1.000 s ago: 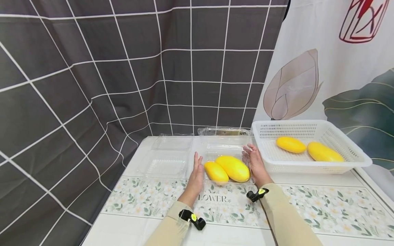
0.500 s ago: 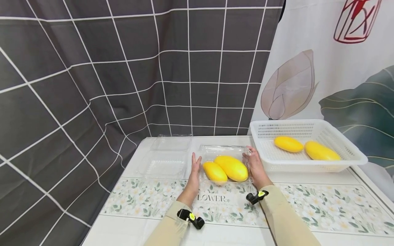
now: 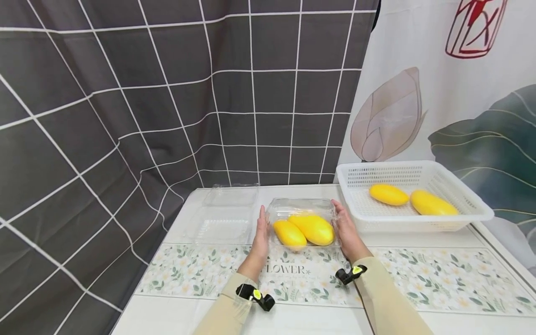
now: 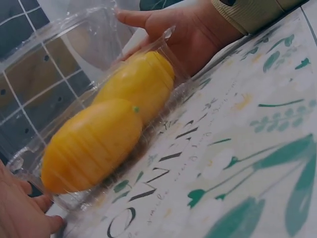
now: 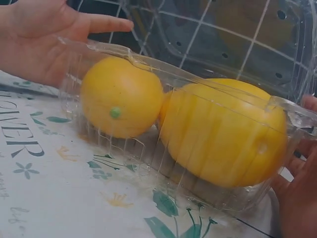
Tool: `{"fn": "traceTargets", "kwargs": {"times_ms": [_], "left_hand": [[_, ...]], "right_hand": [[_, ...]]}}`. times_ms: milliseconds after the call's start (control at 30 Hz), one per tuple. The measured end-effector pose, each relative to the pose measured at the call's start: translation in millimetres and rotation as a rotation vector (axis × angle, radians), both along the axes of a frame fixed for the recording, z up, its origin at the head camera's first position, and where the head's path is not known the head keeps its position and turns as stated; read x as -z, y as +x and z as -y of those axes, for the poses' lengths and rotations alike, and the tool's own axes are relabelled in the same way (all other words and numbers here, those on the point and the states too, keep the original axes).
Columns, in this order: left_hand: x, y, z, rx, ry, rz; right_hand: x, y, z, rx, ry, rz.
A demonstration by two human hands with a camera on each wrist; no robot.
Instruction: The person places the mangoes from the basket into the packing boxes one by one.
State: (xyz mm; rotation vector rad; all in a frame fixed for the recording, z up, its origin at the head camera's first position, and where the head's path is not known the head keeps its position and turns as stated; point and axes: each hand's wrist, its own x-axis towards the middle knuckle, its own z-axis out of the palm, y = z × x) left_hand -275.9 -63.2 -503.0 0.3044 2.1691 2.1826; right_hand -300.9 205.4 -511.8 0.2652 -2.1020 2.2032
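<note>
A clear plastic clamshell box (image 3: 272, 215) holds two yellow mangoes, a smaller one (image 3: 290, 233) and a bigger one (image 3: 317, 230). Its hinged lid (image 3: 301, 204) stands raised at the back. My left hand (image 3: 258, 239) lies along the box's left side, fingers straight and pointing away from me. On the opposite side, my right hand (image 3: 348, 232) rests against the wall, its fingertips up by the lid's corner. In the left wrist view, the right hand's thumb (image 4: 133, 18) is stretched out above the rim. Both mangoes (image 5: 223, 134) show through the ribbed front wall.
A second clear clamshell box (image 3: 224, 229) lies with its lid back on the left. At the right stands a white perforated basket (image 3: 418, 223) with two more mangoes (image 3: 433, 203). A dark checked curtain (image 3: 234, 93) hangs behind the white table (image 3: 318, 321).
The box's lid has come up from lying back near the table's far edge to standing closer over the mangoes. Both hands stay at the box's sides. The head view has turned slightly right.
</note>
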Motion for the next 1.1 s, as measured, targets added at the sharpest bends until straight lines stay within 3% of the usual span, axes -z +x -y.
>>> {"fn": "traceTargets", "kwargs": {"times_ms": [233,333,467,600,833,1100], "left_hand": [[-11.3,5.6,1.0,0.02,-0.049,0.071],[-12.8,6.5,1.6,0.048,-0.005,0.082],[-8.6,5.4,2.4,0.064,0.036,0.073],[-0.7,6.1,4.4,0.049,-0.036,0.044],[7.4,5.2,7.5,0.028,-0.16,-0.022],[11.9,6.4,10.9,0.008,-0.286,-0.041]], "right_hand": [[-4.2,9.2,-2,-0.086,0.033,0.054],[-6.1,12.9,-2,-0.094,0.093,0.112],[-10.2,17.4,-3,-0.073,0.221,0.205],[-13.9,21.2,-4,-0.082,0.282,0.262],[-9.8,23.1,-5,-0.12,0.298,0.167],[-7.0,21.8,-7,-0.117,0.311,0.153]]}}
